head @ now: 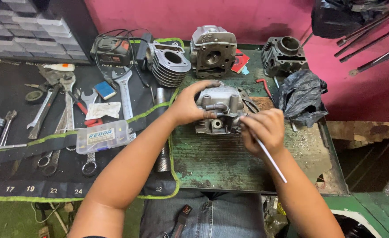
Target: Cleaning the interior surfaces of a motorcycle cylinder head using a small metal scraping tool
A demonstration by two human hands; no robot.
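A grey metal cylinder head (pixel 223 102) sits in the middle of a worn green metal bench (pixel 223 163). My left hand (pixel 190 104) grips its left side and top, holding it steady. My right hand (pixel 263 128) is closed around a thin silver rod-like tool (pixel 271 159). The rod's tip touches the front right of the cylinder head, and its long shaft runs back past my wrist.
Left of the bench a black tool roll (pixel 31 176) carries several wrenches (pixel 124 94), pliers and a clear plastic parts box (pixel 102 137). Behind stand a finned cylinder (pixel 168 61), another cylinder head (pixel 213 48) and a second cylinder (pixel 284 53). A crumpled black bag (pixel 301 97) lies right.
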